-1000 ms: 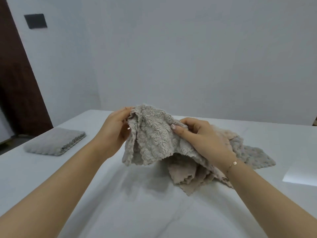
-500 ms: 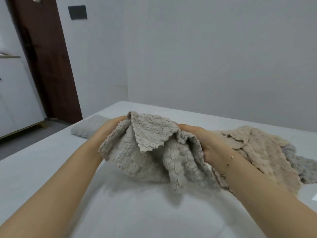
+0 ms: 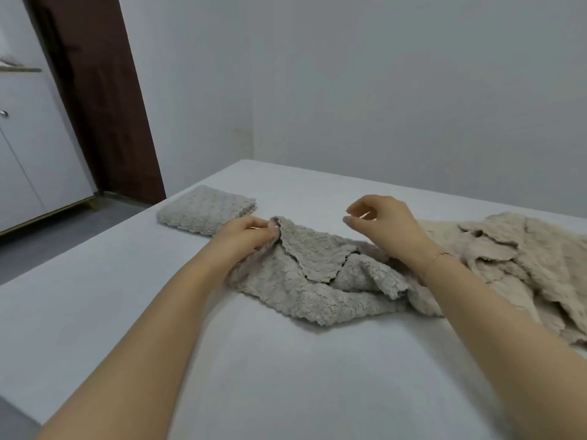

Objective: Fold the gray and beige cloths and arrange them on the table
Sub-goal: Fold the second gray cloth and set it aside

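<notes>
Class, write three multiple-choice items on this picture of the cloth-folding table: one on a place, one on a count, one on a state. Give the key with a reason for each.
1. Where does the folded gray cloth lie on the table?
A. far left
B. near right corner
C. under the beige pile

2. How many folded cloths are in view?
A. none
B. one
C. three

3. What is the right hand doing?
A. gripping the crumpled gray cloth
B. pressing flat on the table
C. raised over the cloths, holding nothing

Key:
1 A, it sits beyond the left hand near the table's left edge.
2 B, only that one is folded; the crumpled gray cloth and the beige cloths are loose.
3 C, its curled fingers are clear of the fabric, while the left hand pinches the gray cloth's edge.
</notes>
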A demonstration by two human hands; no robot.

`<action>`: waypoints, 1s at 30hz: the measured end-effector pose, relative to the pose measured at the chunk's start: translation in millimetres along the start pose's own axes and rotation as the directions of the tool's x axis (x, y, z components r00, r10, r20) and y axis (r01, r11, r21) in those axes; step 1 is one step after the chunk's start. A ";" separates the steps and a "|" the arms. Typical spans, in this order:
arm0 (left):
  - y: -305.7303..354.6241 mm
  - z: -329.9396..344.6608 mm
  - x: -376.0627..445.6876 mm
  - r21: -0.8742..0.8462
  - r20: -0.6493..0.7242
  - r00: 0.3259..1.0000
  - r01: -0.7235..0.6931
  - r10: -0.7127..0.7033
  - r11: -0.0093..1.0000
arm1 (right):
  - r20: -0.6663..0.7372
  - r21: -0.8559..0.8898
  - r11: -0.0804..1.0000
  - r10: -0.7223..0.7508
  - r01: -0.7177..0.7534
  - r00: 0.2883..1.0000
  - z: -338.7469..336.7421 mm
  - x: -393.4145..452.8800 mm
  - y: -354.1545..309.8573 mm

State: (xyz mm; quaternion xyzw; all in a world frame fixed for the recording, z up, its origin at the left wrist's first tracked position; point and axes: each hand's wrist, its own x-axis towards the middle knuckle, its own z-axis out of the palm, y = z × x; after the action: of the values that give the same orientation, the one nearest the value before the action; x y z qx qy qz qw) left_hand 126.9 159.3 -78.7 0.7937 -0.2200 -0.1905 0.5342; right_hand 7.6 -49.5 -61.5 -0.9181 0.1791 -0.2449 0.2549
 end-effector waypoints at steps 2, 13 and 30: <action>-2.6 -6.1 -1.7 0.082 0.029 1.000 -0.014 0.011 0.997 | 0.131 0.024 0.991 -0.135 0.133 0.982 -14.8 -5.4 -25.4; -19.1 -18.7 -2.8 0.326 -0.053 0.995 -0.058 0.080 0.944 | 0.592 -0.198 0.940 -0.111 0.278 0.798 -2.8 -25.6 -38.4; 8.5 23.4 -29.4 0.422 0.075 0.756 -0.615 0.650 0.667 | 0.088 0.324 0.934 0.127 -0.149 0.988 -29.1 17.6 13.8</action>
State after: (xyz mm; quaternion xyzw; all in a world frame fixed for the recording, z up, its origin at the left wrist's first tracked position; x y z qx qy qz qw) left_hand 88.6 154.8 -77.1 0.7706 -0.4949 0.0913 0.3910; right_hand 3.4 -79.7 -41.0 -0.8554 0.1910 -0.2226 0.4269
